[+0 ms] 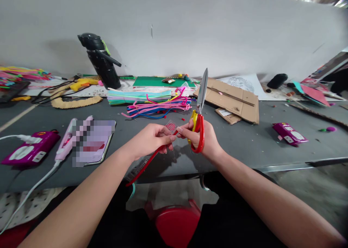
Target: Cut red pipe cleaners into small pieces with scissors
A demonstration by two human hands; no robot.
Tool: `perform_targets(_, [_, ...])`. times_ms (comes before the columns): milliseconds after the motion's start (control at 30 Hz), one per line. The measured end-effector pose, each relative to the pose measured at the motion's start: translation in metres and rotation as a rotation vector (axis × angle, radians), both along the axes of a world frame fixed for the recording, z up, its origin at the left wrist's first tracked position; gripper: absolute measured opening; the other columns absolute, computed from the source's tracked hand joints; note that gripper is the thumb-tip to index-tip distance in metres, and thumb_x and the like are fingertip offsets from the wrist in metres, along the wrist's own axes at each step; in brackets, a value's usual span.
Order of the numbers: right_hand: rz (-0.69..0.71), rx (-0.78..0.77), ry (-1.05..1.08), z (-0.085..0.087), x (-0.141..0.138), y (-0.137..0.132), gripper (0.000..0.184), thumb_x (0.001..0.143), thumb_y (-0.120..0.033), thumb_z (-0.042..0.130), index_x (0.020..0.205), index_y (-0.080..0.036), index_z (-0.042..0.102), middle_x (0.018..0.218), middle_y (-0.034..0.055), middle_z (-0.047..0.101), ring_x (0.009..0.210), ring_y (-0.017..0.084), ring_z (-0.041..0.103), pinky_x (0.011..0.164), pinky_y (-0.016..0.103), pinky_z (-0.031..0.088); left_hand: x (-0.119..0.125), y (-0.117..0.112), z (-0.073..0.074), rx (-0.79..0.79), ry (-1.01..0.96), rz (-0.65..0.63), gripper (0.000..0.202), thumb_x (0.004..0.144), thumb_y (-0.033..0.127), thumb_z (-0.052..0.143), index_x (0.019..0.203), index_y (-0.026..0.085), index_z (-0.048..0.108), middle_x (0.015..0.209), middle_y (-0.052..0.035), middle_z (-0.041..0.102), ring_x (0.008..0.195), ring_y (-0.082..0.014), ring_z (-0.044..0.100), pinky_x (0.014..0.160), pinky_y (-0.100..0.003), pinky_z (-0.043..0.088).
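Observation:
My left hand (160,137) is closed, its fingers pinching a thin red strip (145,166) that looks like a pipe cleaner and trails down toward the table's front edge. Above the fingertips shows a small see-through gridded piece (171,126) with red in it; which fingers bear it I cannot tell. My right hand (205,137) is closed round scissors (200,106) with red and yellow handles, blades pointing up and away. Its thumb and forefinger meet the strip's upper end beside the left fingertips. A clear gridded strip (137,171) lies alongside the red strip's lower part.
Bundles of pastel (138,96) and pink-blue pipe cleaners (160,106) lie ahead. Cardboard (233,99) is behind on the right. At left are a black flask (103,65), a phone (104,146), a corded pink tool (65,143) and a purple pack (31,148). Another purple pack (290,133) lies right.

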State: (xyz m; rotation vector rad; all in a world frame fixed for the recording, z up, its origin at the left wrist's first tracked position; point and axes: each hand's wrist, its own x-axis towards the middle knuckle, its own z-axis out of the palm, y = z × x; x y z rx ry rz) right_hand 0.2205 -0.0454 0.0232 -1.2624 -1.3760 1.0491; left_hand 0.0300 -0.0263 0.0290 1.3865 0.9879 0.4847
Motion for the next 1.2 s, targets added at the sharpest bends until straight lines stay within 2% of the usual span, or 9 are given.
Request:
perform_targets(300, [-0.018, 0.026, -0.051, 0.001, 0.000, 0.000, 0.030, 0.077, -0.039, 0.072, 0.068, -0.018, 0.053, 0.067, 0.0045, 0.068, 0.064, 0.017, 0.065, 0.058, 0.026, 0.048, 0.001, 0.000, 0.001, -0.011, -0.014, 0.014, 0.037, 0.073, 0.048, 0.075, 0.079, 0.015, 0.060, 0.070, -0.0050, 0.069, 0.055, -0.0121, 0.059, 0.055, -0.025, 0.048])
perform_targets(400, [0.006, -0.036, -0.003, 0.001, 0.005, 0.000, 0.036, 0.075, -0.047, 0.073, 0.072, -0.019, 0.050, 0.064, 0.0013, 0.064, 0.053, 0.015, 0.062, 0.047, 0.024, 0.045, -0.002, 0.001, 0.001, 0.008, -0.001, 0.010, 0.035, 0.076, 0.048, 0.072, 0.080, 0.015, 0.061, 0.072, -0.0058, 0.070, 0.054, -0.0116, 0.058, 0.053, -0.024, 0.047])
perform_targets(533, [0.065, -0.147, 0.012, 0.003, 0.016, -0.004, 0.043, 0.077, -0.058, 0.066, 0.074, -0.021, 0.046, 0.056, -0.0045, 0.052, 0.038, 0.010, 0.049, 0.035, 0.022, 0.036, -0.011, 0.009, 0.003, 0.103, 0.025, 0.055, 0.033, 0.080, 0.046, 0.069, 0.079, 0.014, 0.062, 0.070, -0.0060, 0.070, 0.055, -0.0116, 0.057, 0.052, -0.024, 0.045])
perform_targets(667, [0.248, -0.256, -0.128, 0.004, 0.028, -0.012, 0.048, 0.082, -0.065, 0.057, 0.067, -0.020, 0.045, 0.052, -0.0047, 0.047, 0.039, 0.009, 0.045, 0.038, 0.022, 0.034, -0.025, 0.021, 0.007, 0.162, 0.059, 0.130, 0.030, 0.078, 0.044, 0.070, 0.078, 0.015, 0.063, 0.070, -0.0058, 0.069, 0.056, -0.0127, 0.058, 0.055, -0.025, 0.046])
perform_targets(867, [0.434, -0.319, -0.314, 0.000, 0.037, -0.018, 0.053, 0.079, -0.068, 0.057, 0.061, -0.019, 0.044, 0.050, -0.0039, 0.046, 0.043, 0.009, 0.040, 0.041, 0.023, 0.028, -0.041, 0.031, 0.011, 0.193, 0.078, 0.195, 0.027, 0.077, 0.042, 0.071, 0.073, 0.016, 0.065, 0.069, -0.0045, 0.068, 0.055, -0.0116, 0.057, 0.057, -0.025, 0.047])
perform_targets(1200, [0.420, -0.330, -0.400, -0.015, 0.036, -0.020, 0.050, 0.075, -0.065, 0.064, 0.064, -0.019, 0.049, 0.055, -0.0033, 0.048, 0.045, 0.009, 0.042, 0.040, 0.023, 0.026, -0.039, 0.031, 0.010, 0.142, 0.062, 0.173, 0.024, 0.079, 0.037, 0.071, 0.077, 0.015, 0.062, 0.067, -0.0046, 0.068, 0.054, -0.0105, 0.057, 0.054, -0.023, 0.046])
